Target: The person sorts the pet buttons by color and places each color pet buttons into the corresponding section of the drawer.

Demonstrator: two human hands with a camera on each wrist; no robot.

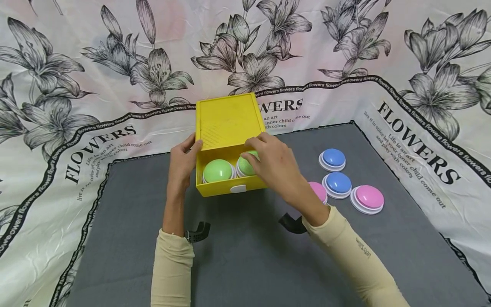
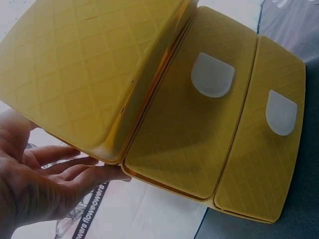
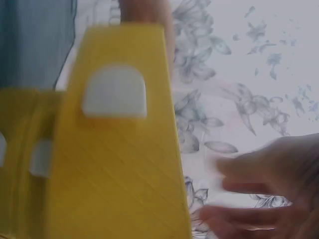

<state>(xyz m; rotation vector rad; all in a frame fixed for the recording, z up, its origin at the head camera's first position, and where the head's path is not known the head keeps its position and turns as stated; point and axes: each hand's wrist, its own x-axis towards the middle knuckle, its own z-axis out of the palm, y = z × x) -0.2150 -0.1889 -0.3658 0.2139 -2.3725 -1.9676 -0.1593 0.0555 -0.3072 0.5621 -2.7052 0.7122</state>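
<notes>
Looking across the gray cloth (image 1: 238,264), we see a yellow box (image 1: 230,121) at its far side, its top drawer (image 1: 215,188) pulled out toward the near side. Two green buttons (image 1: 217,170) on white bases sit side by side in that drawer. Our left hand (image 1: 182,162) rests against the left side of the box, fingers fairly straight and close together. Our right hand (image 1: 279,166) is over the right one of the green buttons, thumb and fingers parted; we cannot tell whether they touch it (the right wrist view is blurred). To the right lie two blue buttons (image 1: 339,182) and two pink buttons (image 1: 370,197), one pink partly behind our right forearm (image 1: 315,209). On the wall cloth (image 1: 326,104) we read "FLOWERS" at left and right, cut to "WERS" beside the box, with "Life is an art" in smaller print. A black band (image 1: 330,85) repeats "flowers" in white. The small lettering on our right sleeve (image 1: 354,256) we cannot make out.
</notes>
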